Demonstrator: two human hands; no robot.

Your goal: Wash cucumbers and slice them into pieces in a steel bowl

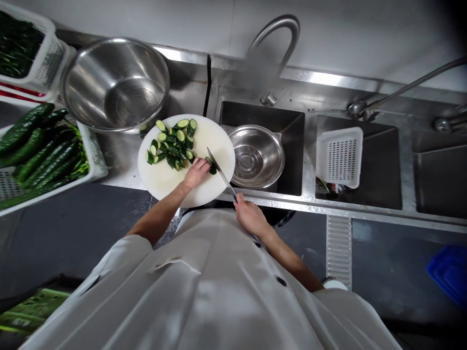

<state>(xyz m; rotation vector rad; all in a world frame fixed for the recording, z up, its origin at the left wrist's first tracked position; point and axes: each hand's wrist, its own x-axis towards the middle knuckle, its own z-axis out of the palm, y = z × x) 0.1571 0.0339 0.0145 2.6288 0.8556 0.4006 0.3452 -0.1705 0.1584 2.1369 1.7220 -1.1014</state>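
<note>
A round white cutting board (pixel 164 182) lies on the steel counter, with many cut cucumber pieces (pixel 177 141) heaped on its upper left part. My right hand (pixel 251 214) is wrapped round the handle of a knife (pixel 223 176), whose blade points up and left over the board's right side. My left hand (pixel 197 172) rests on the board with its fingers bent together against a cucumber piece (pixel 212 168) beside the blade. How much cucumber lies under those fingers is hidden.
A large steel bowl (pixel 116 87) stands behind the board, and a white basket (pixel 97 155) of whole cucumbers is at left. Right of the board, a steel basin (pixel 257 155) sits at the sink below a curved faucet (pixel 292 29). A white strainer (pixel 339 158) lies in the second sink.
</note>
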